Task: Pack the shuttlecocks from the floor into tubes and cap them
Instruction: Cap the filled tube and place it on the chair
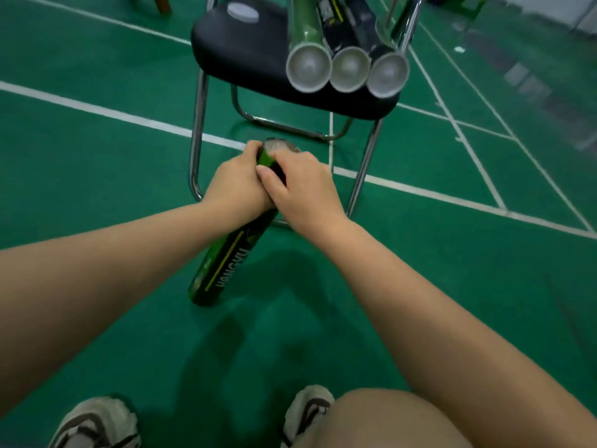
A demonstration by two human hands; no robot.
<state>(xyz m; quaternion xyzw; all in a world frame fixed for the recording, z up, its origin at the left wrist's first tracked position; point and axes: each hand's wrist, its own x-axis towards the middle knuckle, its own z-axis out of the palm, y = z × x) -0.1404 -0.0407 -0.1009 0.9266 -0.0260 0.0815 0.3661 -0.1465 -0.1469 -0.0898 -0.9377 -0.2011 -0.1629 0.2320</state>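
Observation:
A dark green shuttlecock tube [226, 263] with yellow lettering slants up from lower left to upper right in mid-frame. My left hand [235, 182] grips its upper part from the left. My right hand [300, 182] curls round the same upper part from the right, fingers over the tube's top end. A pale grey cap [281, 145] shows at that top end, partly hidden by my right fingers. No loose shuttlecocks are in view.
A black chair [245, 50] with chrome legs stands just beyond my hands. Three capped tubes [349, 71] lie side by side on its seat, with a loose white cap [243, 11] at the back. Green court floor with white lines surrounds it; my shoes [97, 421] are below.

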